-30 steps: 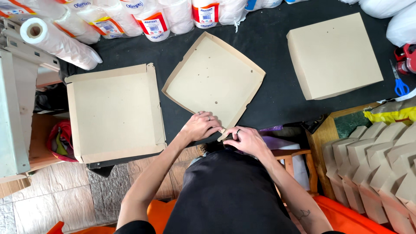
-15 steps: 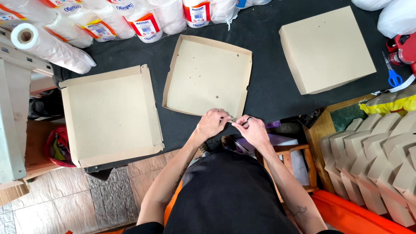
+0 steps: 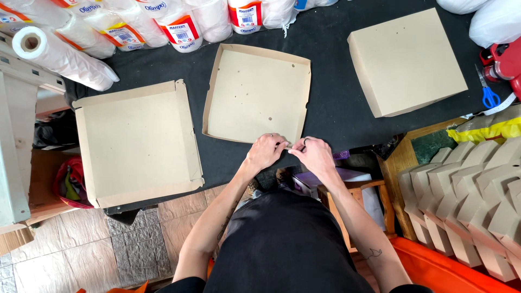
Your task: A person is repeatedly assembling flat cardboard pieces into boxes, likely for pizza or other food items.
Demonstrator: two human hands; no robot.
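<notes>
A shallow brown cardboard box tray [image 3: 255, 92] lies open on the black table top [image 3: 331, 103], squared to the table edge. My left hand [image 3: 266, 152] and my right hand [image 3: 312, 154] meet at its near right corner, fingers pinching the corner flap of the near wall. A second open tray [image 3: 135, 144] lies to the left, overhanging the table edge. A closed cardboard box [image 3: 407, 62] sits at the right.
Wrapped paper rolls [image 3: 179, 24] line the far edge, one long roll [image 3: 59, 57] at the left. Blue-handled scissors [image 3: 488, 95] and a red tape dispenser [image 3: 504, 62] lie at the right. Stacked folded box blanks [image 3: 467, 195] stand lower right. A wooden stool [image 3: 353, 195] is under the table.
The middle tray has turned from a tilted position to square with the table. Both hands moved slightly up and stay pinched on its near corner.
</notes>
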